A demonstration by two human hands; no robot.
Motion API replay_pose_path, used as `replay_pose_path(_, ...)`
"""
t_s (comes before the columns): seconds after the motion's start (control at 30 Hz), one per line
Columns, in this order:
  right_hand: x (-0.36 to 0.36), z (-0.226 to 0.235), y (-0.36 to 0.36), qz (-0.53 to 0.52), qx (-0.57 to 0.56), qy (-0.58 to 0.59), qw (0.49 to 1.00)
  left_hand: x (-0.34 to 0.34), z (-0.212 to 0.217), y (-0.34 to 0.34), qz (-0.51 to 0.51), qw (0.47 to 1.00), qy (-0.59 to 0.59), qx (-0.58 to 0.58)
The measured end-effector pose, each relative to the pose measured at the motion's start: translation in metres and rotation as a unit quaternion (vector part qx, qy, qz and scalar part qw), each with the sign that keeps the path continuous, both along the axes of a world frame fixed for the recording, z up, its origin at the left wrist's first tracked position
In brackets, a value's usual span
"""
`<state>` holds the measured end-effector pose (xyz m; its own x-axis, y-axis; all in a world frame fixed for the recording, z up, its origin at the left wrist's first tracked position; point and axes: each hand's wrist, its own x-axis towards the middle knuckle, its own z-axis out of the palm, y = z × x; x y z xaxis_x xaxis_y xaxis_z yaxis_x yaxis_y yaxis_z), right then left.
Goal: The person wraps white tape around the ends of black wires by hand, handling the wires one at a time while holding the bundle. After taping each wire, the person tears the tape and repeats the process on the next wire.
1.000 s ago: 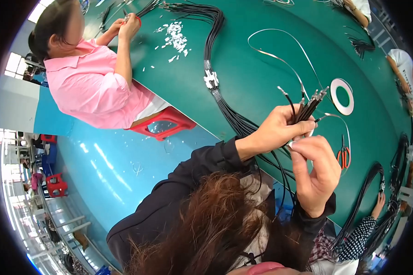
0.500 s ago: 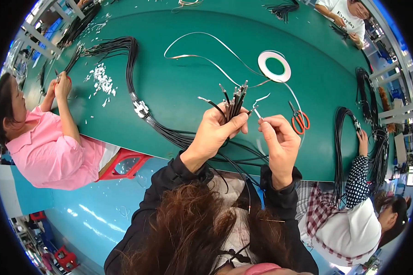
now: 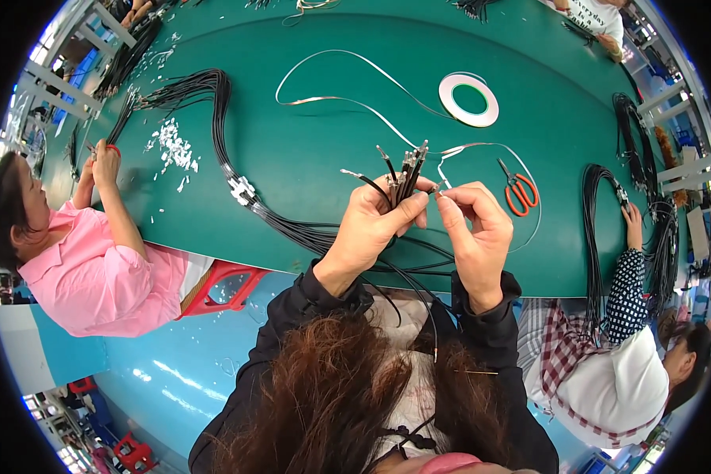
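Note:
My left hand (image 3: pixel 369 229) is closed around a bundle of black cables (image 3: pixel 405 183), whose stripped, metal-tipped ends point up and fan out above the fingers. One cable end sticks out to the left of the rest. At the bundle's right side, the thumb and finger of my right hand (image 3: pixel 477 231) pinch a narrow white tape strip (image 3: pixel 442 171) against a cable tip. My fingers partly hide that contact. The cables trail from beneath my left hand across the table edge, and a few ends hang over my lap.
Beyond my hands lies a roll of white tape (image 3: pixel 448 101), its strip looping over the green table (image 3: pixel 332 150). Orange-handled scissors (image 3: pixel 520 192) rest to the right. White scraps (image 3: pixel 172 146) and a long cable bundle (image 3: pixel 223 118) are left. Co-workers sit on both sides and across.
My right hand has brought the tape strip left to the cable tip, where a gap showed before. My left hand keeps its hold on the bundle. The view has shifted slightly.

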<state>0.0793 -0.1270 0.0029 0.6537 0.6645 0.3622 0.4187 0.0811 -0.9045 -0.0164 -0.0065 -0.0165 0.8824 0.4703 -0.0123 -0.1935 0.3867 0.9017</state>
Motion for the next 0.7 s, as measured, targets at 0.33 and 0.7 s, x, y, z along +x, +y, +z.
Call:
replay_pose_path(0.33, -0.0032, -0.0018, 0.0064, -0.039, 0.031, -0.002, 0.999, -0.0011, 0.0007, -0.0022, -0.002, 1.000, 0.008, 0.011)
replay_pose_path(0.7, -0.0023, -0.0066, 0.0062, -0.042, 0.041, 0.017, 0.998, -0.0003, -0.0006, -0.0062, 0.012, 1.000, 0.001, 0.017)
